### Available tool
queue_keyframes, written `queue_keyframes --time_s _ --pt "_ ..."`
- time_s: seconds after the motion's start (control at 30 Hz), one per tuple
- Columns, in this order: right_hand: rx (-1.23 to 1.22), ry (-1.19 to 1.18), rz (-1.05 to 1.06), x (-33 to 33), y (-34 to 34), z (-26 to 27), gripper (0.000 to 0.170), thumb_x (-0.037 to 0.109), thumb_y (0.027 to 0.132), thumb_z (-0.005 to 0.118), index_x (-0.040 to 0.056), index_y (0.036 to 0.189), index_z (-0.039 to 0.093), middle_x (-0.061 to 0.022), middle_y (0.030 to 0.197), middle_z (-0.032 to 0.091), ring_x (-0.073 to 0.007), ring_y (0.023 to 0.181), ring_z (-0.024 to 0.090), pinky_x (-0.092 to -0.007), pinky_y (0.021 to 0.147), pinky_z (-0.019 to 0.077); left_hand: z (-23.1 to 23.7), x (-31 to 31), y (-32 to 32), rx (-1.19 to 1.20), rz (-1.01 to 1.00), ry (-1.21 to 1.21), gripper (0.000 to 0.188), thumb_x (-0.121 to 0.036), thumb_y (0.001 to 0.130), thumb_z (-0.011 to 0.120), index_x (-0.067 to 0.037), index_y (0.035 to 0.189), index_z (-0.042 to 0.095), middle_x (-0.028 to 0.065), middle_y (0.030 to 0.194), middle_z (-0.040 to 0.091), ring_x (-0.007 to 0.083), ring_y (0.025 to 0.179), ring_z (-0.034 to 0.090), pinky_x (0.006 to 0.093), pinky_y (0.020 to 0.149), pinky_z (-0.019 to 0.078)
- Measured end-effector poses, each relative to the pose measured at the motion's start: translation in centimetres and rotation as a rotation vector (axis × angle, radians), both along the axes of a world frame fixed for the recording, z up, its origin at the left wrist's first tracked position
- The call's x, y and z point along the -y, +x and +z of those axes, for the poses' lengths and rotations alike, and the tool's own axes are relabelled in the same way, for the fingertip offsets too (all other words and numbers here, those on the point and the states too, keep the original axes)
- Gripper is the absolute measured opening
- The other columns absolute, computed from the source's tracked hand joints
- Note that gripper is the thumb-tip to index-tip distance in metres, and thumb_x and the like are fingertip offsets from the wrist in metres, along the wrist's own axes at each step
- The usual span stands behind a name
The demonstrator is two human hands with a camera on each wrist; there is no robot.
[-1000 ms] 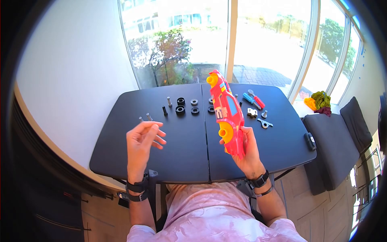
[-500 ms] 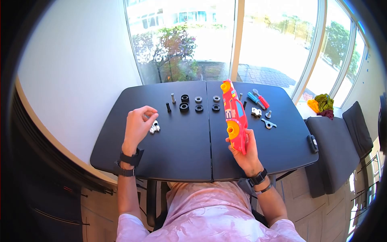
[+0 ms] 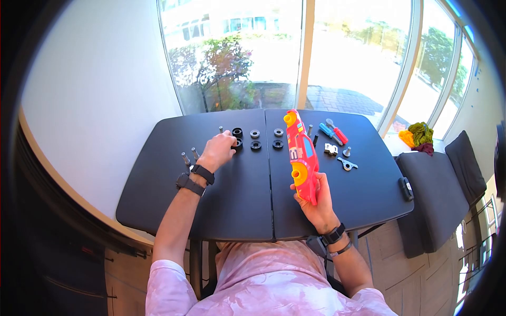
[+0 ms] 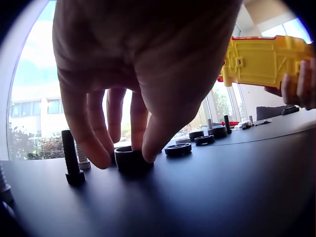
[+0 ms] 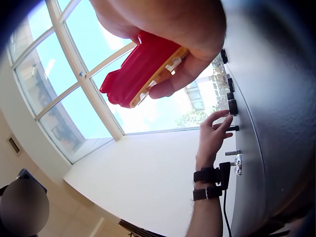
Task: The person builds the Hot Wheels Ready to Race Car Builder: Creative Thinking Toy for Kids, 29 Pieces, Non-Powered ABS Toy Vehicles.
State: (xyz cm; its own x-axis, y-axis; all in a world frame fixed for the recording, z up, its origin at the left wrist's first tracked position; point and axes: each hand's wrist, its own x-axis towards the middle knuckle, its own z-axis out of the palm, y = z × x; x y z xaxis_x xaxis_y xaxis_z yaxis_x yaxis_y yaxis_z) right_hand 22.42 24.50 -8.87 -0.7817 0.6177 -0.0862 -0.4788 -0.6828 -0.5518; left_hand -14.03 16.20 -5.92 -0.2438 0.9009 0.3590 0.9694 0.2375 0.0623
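My left hand (image 3: pixel 216 152) reaches to the far left part of the table, its thumb and fingers round a black toy tyre (image 4: pixel 132 162). That tyre sits on the tabletop in the left wrist view, thumb tip at one side of the rim and a fingertip at the other. A black bolt (image 4: pixel 72 157) stands upright close beside these fingers. My right hand (image 3: pixel 319 206) grips the lower end of a red toy car body (image 3: pixel 307 152) and holds it up on end over the table, its yellow wheel hubs facing left.
Several black and grey wheel parts (image 3: pixel 255 145) lie mid-table on the black folding table (image 3: pixel 232 216). Grey bolts (image 3: pixel 185 158) stand at left. On the right are toy screwdrivers (image 3: pixel 331 134), a silver block (image 3: pixel 331 149), a grey wrench-like piece (image 3: pixel 348 164) and a black case (image 3: pixel 406 187).
My left hand has moved forward and right, from above the silver piece and bolts at left to the black tyre. The right hand still holds the car body, now slightly lower.
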Motion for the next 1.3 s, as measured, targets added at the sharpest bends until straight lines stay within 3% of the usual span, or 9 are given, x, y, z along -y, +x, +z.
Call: queue_keyframes --time_s 0.17,0.27,0.37,0.47,0.57,0.7,0.97,1.13,1.3 --pt "-0.008 0.022 0.017 0.1 0.0 0.0 0.05 0.041 0.114 0.055 0.0002 0.144 0.059 -0.0134 0.128 0.075 -0.0283 0.107 0.079 -0.0364 0.078 0.0686 0.3 0.8 1.4 -0.025 0.042 -0.012 0.012 -0.014 0.091 0.08 -0.006 0.098 0.074 0.0127 0.115 0.077 0.0388 0.107 0.076 0.0521 0.096 0.0634" --pt "-0.021 0.043 0.037 -0.1 -0.1 -0.3 0.05 0.041 0.114 0.055 0.0004 0.144 0.059 -0.0134 0.127 0.076 -0.0283 0.106 0.079 -0.0359 0.078 0.0682 1.1 1.9 2.3 0.133 0.074 -0.083 0.016 -0.019 0.091 0.081 -0.008 0.101 0.075 0.0139 0.103 0.077 0.0403 0.089 0.075 0.0498 0.09 0.0638" --pt "0.018 0.028 0.015 0.5 -0.2 0.3 0.051 0.042 0.114 0.056 0.0008 0.144 0.06 -0.0135 0.127 0.076 -0.0285 0.106 0.079 -0.036 0.078 0.068 3.4 4.3 5.0 0.289 -0.008 -0.012 0.022 -0.018 0.089 0.084 -0.005 0.104 0.075 0.0143 0.101 0.081 0.0359 0.086 0.079 0.0465 0.087 0.0662" --pt "0.04 0.013 -0.013 1.2 -0.5 1.0 0.051 0.042 0.114 0.056 0.0011 0.144 0.06 -0.0135 0.126 0.076 -0.0286 0.105 0.08 -0.0364 0.077 0.0678 4.6 6.5 9.9 0.662 -0.19 0.403 0.033 -0.018 0.088 0.09 -0.002 0.114 0.076 0.0151 0.113 0.084 0.0323 0.098 0.083 0.0422 0.089 0.0679" --pt "0.04 0.02 0.001 1.5 -0.8 0.6 0.05 0.041 0.115 0.054 0.0015 0.144 0.06 -0.0127 0.126 0.077 -0.0278 0.105 0.08 -0.0361 0.078 0.0678 7.0 8.8 15.1 0.791 -0.332 0.419 0.049 -0.018 0.089 0.095 -0.002 0.131 0.075 0.0151 0.12 0.083 0.0275 0.105 0.083 0.0384 0.089 0.0684" --pt "0.024 0.029 0.03 2.3 -0.9 -0.3 0.048 0.04 0.116 0.051 0.0029 0.144 0.061 -0.0108 0.125 0.078 -0.0243 0.103 0.08 -0.035 0.079 0.0676 6.4 9.1 18.4 0.603 -0.475 0.466 0.06 -0.021 0.091 0.094 -0.005 0.145 0.073 0.0148 0.124 0.079 0.0245 0.101 0.081 0.0354 0.085 0.0684" --pt "-0.013 0.07 0.082 2.3 -0.6 -1.4 0.048 0.041 0.115 0.052 0.0061 0.146 0.061 -0.0073 0.13 0.077 -0.0162 0.108 0.077 -0.0304 0.087 0.0626 4.2 8.6 19.4 0.545 -0.441 0.52 0.055 -0.027 0.088 0.097 -0.005 0.136 0.08 0.0103 0.123 0.077 0.0228 0.095 0.078 0.0329 0.078 0.0664" --pt "0.03 0.037 0.042 3.5 -0.8 0.6 0.049 0.042 0.114 0.052 0.0056 0.146 0.061 -0.0083 0.13 0.077 -0.0186 0.11 0.077 -0.0333 0.09 0.0631 3.8 8.9 19.8 0.483 -0.378 0.499 0.067 -0.038 0.082 0.101 -0.007 0.137 0.08 0.0094 0.121 0.076 0.0223 0.092 0.076 0.0342 0.076 0.0651" --pt "0.014 0.039 0.027 2.7 -1.0 -0.3 0.049 0.041 0.115 0.051 0.0039 0.145 0.061 -0.0106 0.128 0.078 -0.0226 0.109 0.078 -0.0355 0.09 0.0644 4.0 10.0 18.9 0.4 -0.421 0.575 0.045 -0.042 0.081 0.101 -0.004 0.096 0.084 0.0099 0.119 0.076 0.0216 0.087 0.075 0.0354 0.071 0.0609"
